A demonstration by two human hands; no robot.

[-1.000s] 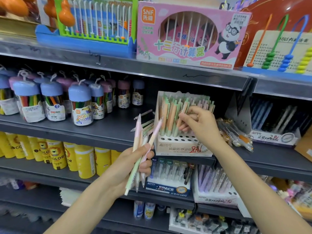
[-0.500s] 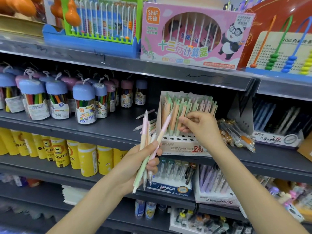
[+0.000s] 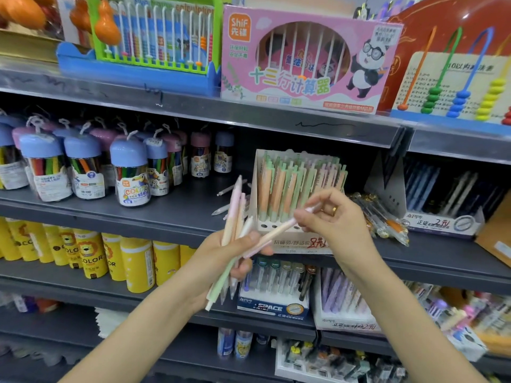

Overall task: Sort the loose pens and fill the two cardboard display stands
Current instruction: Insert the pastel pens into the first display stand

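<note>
My left hand [image 3: 221,261] grips a bundle of pastel pens [image 3: 233,225], pink, peach and green, fanned upright in front of the middle shelf. My right hand [image 3: 331,219] pinches one pink pen [image 3: 276,233] that lies slanted across the bundle, its lower end still by my left thumb. Behind both hands stands a white cardboard display stand [image 3: 293,239] packed with orange, green and pink pens. A second stand [image 3: 442,219] with dark pens sits to the right. Loose pens [image 3: 229,189] lie on the shelf left of the first stand.
Tubs of coloured markers [image 3: 130,172] line the shelf at left. A pile of clear loose pens [image 3: 381,217] lies between the two stands. Abacus boxes [image 3: 304,56] sit on the top shelf, yellow tubes [image 3: 91,255] and more pen boxes [image 3: 273,294] below.
My right hand has left the display stand, moved down to the bundle and taken hold of one pink pen, tilting it sideways. The left hand has shifted slightly right.
</note>
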